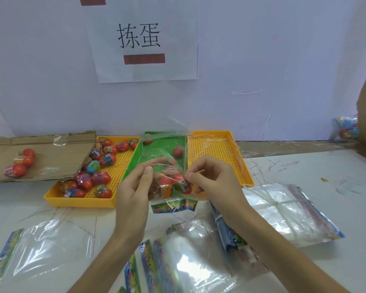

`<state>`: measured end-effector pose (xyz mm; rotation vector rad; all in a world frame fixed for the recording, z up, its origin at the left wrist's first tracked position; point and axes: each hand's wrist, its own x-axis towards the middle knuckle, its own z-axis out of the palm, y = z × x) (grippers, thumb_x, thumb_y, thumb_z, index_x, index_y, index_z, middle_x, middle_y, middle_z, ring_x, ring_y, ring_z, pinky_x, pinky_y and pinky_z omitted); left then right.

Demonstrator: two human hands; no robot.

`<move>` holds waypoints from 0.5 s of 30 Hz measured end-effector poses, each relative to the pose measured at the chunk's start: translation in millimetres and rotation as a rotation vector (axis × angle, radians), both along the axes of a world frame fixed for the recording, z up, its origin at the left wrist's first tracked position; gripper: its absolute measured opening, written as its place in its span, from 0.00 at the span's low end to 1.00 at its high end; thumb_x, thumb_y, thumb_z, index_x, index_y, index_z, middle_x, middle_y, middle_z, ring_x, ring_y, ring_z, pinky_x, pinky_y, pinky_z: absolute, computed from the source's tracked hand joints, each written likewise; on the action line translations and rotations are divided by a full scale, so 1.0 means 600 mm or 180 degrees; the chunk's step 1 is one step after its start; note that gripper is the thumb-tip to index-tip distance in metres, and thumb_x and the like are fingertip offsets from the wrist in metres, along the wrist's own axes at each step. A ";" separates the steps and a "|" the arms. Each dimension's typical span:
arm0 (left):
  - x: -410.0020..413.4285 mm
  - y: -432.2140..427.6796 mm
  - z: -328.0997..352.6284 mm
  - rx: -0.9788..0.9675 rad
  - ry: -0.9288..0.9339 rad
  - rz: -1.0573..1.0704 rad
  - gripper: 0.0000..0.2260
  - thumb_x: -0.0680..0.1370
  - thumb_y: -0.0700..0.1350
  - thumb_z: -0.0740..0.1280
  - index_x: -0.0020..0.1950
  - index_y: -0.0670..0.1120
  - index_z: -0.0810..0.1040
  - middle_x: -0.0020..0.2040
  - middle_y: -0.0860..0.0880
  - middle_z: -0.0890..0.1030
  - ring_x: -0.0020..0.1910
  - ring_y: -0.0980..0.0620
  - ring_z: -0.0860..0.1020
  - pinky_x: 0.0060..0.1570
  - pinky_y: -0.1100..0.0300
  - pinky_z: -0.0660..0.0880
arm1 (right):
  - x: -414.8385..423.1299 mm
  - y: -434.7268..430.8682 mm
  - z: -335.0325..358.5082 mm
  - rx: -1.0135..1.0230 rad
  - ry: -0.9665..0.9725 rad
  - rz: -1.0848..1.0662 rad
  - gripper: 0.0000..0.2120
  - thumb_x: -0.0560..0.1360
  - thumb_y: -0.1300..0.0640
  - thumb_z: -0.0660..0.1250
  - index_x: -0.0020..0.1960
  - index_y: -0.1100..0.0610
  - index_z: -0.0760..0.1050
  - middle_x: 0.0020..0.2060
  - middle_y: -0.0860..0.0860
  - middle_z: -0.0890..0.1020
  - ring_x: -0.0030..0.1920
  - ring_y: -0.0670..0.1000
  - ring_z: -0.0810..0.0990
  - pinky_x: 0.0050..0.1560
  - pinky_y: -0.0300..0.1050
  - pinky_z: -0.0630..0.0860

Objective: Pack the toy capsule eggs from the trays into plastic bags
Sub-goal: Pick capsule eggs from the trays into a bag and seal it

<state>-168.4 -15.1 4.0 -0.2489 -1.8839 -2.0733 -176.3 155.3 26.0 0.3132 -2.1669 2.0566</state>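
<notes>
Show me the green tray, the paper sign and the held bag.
green tray (pixel 136 160): head view, left wall.
paper sign (pixel 143 39): head view, printed middle.
held bag (pixel 169 189): head view, part over eggs.

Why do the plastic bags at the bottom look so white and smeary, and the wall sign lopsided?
Head view: light glares white off the empty bags; the lower edge is soft, blurring their print. The held bag, pinched by the left hand and right hand, looks slightly smeared. The wide lens skews the wall sign; shadows are faint.

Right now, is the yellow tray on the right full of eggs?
No, the right yellow tray holds only thin plastic strips; eggs lie in the left yellow tray.
</notes>
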 end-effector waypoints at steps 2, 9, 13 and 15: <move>0.000 0.001 -0.001 -0.0008 -0.0005 -0.0061 0.14 0.84 0.49 0.58 0.56 0.57 0.84 0.49 0.44 0.87 0.51 0.45 0.85 0.44 0.55 0.84 | -0.001 0.000 0.000 -0.0048 -0.0004 0.0071 0.09 0.75 0.65 0.72 0.39 0.55 0.78 0.35 0.50 0.81 0.37 0.50 0.78 0.40 0.48 0.75; -0.003 -0.004 -0.002 -0.0100 -0.0004 0.0075 0.17 0.86 0.44 0.58 0.55 0.59 0.85 0.43 0.46 0.86 0.48 0.45 0.85 0.46 0.55 0.81 | 0.003 -0.002 0.000 0.0073 -0.0020 0.0366 0.10 0.75 0.65 0.74 0.39 0.58 0.75 0.34 0.53 0.80 0.27 0.48 0.75 0.32 0.41 0.75; -0.002 -0.002 0.001 -0.0232 0.0034 0.0067 0.17 0.85 0.43 0.59 0.54 0.59 0.85 0.41 0.51 0.86 0.48 0.48 0.86 0.48 0.53 0.80 | 0.000 0.001 0.003 0.0081 0.0041 0.0404 0.12 0.75 0.69 0.73 0.39 0.57 0.74 0.32 0.51 0.79 0.27 0.48 0.74 0.31 0.40 0.73; 0.002 0.000 0.005 -0.0033 -0.0062 -0.0089 0.14 0.84 0.46 0.60 0.54 0.58 0.85 0.42 0.49 0.86 0.46 0.48 0.86 0.43 0.55 0.82 | 0.000 0.002 0.002 0.0108 0.0101 0.0397 0.12 0.74 0.69 0.72 0.40 0.57 0.74 0.32 0.51 0.78 0.29 0.49 0.74 0.33 0.42 0.73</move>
